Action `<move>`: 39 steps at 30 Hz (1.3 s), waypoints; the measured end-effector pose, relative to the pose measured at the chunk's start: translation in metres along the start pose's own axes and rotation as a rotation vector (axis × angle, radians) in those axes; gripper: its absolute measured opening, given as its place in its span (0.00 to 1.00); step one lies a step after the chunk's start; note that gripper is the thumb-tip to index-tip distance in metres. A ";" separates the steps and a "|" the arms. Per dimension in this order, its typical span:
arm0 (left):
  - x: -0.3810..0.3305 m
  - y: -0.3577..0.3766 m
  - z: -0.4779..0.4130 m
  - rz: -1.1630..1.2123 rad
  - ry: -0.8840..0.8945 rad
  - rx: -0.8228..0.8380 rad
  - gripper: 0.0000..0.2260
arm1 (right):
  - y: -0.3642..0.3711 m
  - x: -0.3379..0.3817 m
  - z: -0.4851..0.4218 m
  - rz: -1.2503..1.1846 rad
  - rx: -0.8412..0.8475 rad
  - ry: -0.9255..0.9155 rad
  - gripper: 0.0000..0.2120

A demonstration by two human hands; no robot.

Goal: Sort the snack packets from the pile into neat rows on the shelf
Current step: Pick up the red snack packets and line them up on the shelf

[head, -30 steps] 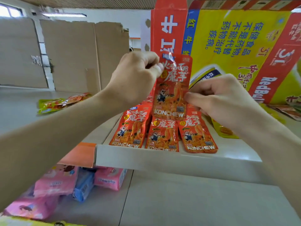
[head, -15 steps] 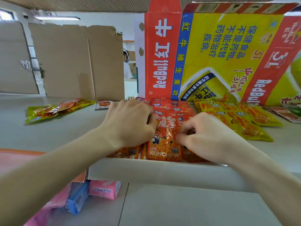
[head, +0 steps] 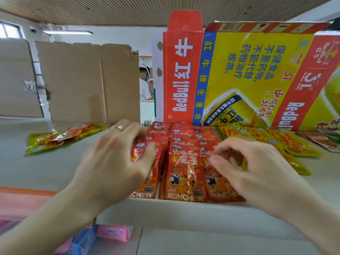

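- Head view, the change: 1 second ago both hands pinched 1 red packet in the air above the shelf. Half a second ago they pushed it down at the front. Now that red packet (head: 184,173) lies flat at the front of the middle row, label up, overlapping the packet behind it. No finger is curled round it.
- Head view, the task: the shelf (head: 184,212) carries 3 rows of red packets (head: 182,134) running back toward the printed carton (head: 257,80). This placement looks finished, and another packet from the pile is the likely next job.
- Head view, left hand (head: 114,162): fingers straight and spread wide, lying over the front packets of the left row. It holds nothing.
- Head view, right hand (head: 257,172): fingers half curled with a narrow gap to the thumb, tips at the top of the right row's front packet. Whether they pinch its edge or only touch it cannot be told.
- Head view, surroundings: yellow packets (head: 276,142) lie in rows just right of the red ones. A few green and orange packets (head: 60,137) lie loose well to the left. Pink and blue packets (head: 110,232) sit on the level below.
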State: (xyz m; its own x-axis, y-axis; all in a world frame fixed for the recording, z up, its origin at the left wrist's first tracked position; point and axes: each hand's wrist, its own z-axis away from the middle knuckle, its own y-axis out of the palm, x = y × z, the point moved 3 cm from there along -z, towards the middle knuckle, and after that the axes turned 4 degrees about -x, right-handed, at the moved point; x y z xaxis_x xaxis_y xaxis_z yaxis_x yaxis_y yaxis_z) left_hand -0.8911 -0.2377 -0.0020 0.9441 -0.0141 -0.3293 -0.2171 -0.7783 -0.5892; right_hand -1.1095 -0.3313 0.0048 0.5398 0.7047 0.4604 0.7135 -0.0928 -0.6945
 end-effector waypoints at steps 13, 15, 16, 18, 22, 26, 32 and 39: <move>0.007 -0.017 0.042 -0.182 -0.296 0.139 0.20 | 0.030 0.006 0.033 0.117 -0.097 -0.223 0.16; 0.005 -0.016 0.042 -0.179 -0.299 0.139 0.17 | 0.029 0.006 0.033 0.111 -0.105 -0.226 0.15; 0.005 -0.016 0.043 -0.178 -0.310 0.141 0.17 | 0.029 0.008 0.032 0.110 -0.109 -0.228 0.15; 0.005 -0.015 0.042 -0.176 -0.312 0.133 0.18 | 0.028 0.011 0.032 0.094 -0.114 -0.230 0.14; 0.002 -0.015 0.041 -0.149 -0.310 0.149 0.15 | 0.027 0.015 0.031 0.051 -0.100 -0.224 0.14; 0.004 -0.018 0.037 -0.076 -0.341 0.159 0.13 | 0.016 0.012 0.027 0.036 -0.132 -0.105 0.19; -0.009 -0.018 0.031 -0.018 -0.351 0.230 0.13 | 0.008 0.018 0.029 0.222 -0.020 0.049 0.27; -0.011 -0.017 0.030 -0.023 -0.300 0.225 0.19 | 0.007 0.021 0.037 0.316 -0.035 0.136 0.22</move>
State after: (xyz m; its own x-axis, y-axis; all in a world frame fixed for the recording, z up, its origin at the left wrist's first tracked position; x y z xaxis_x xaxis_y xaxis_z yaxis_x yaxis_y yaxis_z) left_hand -0.9048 -0.2059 -0.0106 0.8420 0.2125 -0.4958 -0.2770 -0.6184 -0.7354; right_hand -1.1095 -0.2911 -0.0113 0.7892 0.5375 0.2970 0.5156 -0.3174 -0.7959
